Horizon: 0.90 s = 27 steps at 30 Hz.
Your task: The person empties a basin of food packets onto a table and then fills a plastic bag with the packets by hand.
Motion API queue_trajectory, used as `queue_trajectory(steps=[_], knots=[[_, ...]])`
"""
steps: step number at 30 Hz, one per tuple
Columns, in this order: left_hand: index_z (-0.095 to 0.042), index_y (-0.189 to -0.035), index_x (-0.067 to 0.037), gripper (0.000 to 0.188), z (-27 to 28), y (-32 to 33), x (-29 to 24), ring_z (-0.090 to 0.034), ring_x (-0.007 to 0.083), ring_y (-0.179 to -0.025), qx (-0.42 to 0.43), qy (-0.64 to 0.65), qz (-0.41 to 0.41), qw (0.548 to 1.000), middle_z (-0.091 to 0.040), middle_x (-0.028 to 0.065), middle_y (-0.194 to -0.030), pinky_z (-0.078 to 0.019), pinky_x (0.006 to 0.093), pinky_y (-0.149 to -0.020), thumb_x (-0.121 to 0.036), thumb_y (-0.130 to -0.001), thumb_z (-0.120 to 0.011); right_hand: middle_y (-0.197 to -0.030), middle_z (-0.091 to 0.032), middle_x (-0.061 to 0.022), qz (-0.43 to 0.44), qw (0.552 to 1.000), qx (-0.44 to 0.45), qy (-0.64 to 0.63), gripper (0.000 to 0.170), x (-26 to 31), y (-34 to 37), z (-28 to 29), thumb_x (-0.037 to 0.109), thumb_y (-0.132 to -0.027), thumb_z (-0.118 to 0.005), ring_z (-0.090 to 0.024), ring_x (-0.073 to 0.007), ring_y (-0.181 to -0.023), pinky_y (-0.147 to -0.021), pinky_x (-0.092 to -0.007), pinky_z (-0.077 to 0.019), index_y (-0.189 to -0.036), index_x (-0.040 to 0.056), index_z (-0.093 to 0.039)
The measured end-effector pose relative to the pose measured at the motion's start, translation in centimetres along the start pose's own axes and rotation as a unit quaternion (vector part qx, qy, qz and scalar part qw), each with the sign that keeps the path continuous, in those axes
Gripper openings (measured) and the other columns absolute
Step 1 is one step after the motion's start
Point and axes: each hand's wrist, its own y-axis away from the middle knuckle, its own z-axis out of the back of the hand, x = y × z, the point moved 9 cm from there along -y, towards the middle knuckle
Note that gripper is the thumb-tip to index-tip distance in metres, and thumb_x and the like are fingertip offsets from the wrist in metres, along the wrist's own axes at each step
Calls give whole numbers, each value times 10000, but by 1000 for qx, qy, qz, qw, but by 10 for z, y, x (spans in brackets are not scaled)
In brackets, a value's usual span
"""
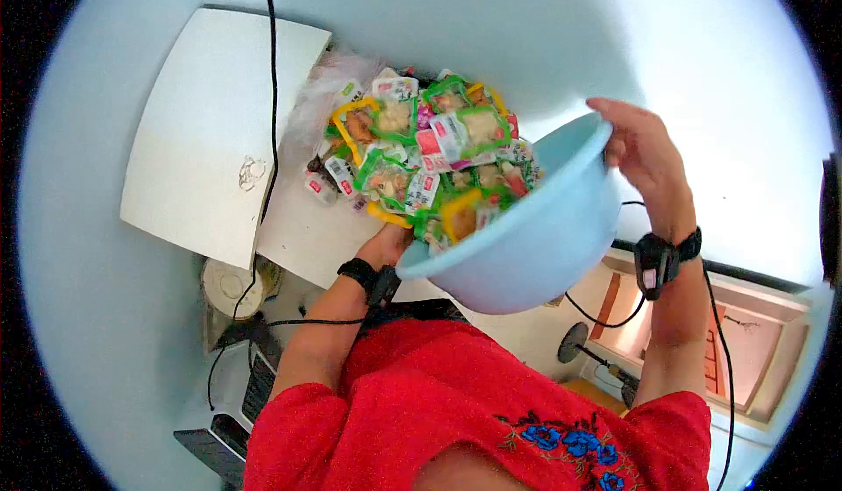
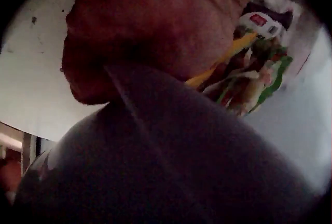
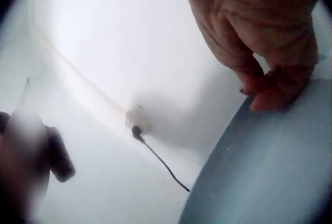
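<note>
A light blue plastic basin point(image 1: 544, 245) is tilted on its side, its mouth toward a heap of small snack packets point(image 1: 395, 175) with green, yellow and white wrappers. Some packets lie across its lower rim. My right hand point(image 1: 645, 145) grips the raised far rim; in the right wrist view its thumb and fingers point(image 3: 275, 86) pinch that edge. At the lower rim, my left hand point(image 1: 386, 244) holds the basin, its fingers partly hidden behind it. The left wrist view shows that hand point(image 2: 150, 32) up against the dark rim, with packets point(image 2: 254, 73) beside it.
The heap lies on a white table point(image 1: 298, 228), near a clear plastic bag point(image 1: 320, 105). A white board point(image 1: 202, 131) stands at the left, with a black cable point(image 1: 273, 79) hanging before it. Below are a round white lid point(image 1: 232, 288) and a fan-like black stand point(image 1: 574, 342).
</note>
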Motion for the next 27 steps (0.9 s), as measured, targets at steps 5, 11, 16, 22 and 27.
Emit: queue_trajectory(steps=[5,11,16,22,27], knots=[[-458,-1366,-112,598,47,-43,52,-492,299,-1241,77,144,84,983,-477,123,-1398,-422,508,-1014,-533,-941,-476,-637,-580,-21,-40,992,-43,110,378,-24,8,13,181,-852,-673,-460,-87,-416,-361,-240,-373,-1137,-60,-609],[-376,-1437,-120,747,-26,-7,42,-425,368,-1294,197,174,21,965,-384,143,-1472,-335,600,-1048,-654,-914,-373,-601,-589,6,-11,987,-73,144,419,7,36,46,171,-835,-685,-469,-54,-388,-330,-196,-341,-1179,-49,-586],[-417,-1407,-106,798,-28,-10,77,-447,381,-1263,173,305,116,929,-422,174,-1434,-343,610,-1035,-694,-869,-396,-956,-680,-191,54,973,-117,194,437,15,53,76,81,-812,-620,-638,-166,-710,-630,-247,-522,-1209,-95,-570],[-428,-1379,-47,850,-35,-15,100,-482,395,-1219,169,243,148,944,-511,184,-1344,-366,583,-1022,-715,-859,-361,-962,-684,-177,28,953,-124,275,410,13,64,100,66,-785,-587,-646,-176,-766,-697,-261,-521,-1163,-91,-613],[-374,-1383,41,809,-50,-17,121,-425,363,-1281,186,259,217,923,-455,197,-1390,-314,571,-1071,-617,-915,-327,-901,-686,-164,48,928,-138,342,409,-26,55,153,101,-787,-571,-619,-153,-669,-593,-262,-503,-1158,-58,-634]])
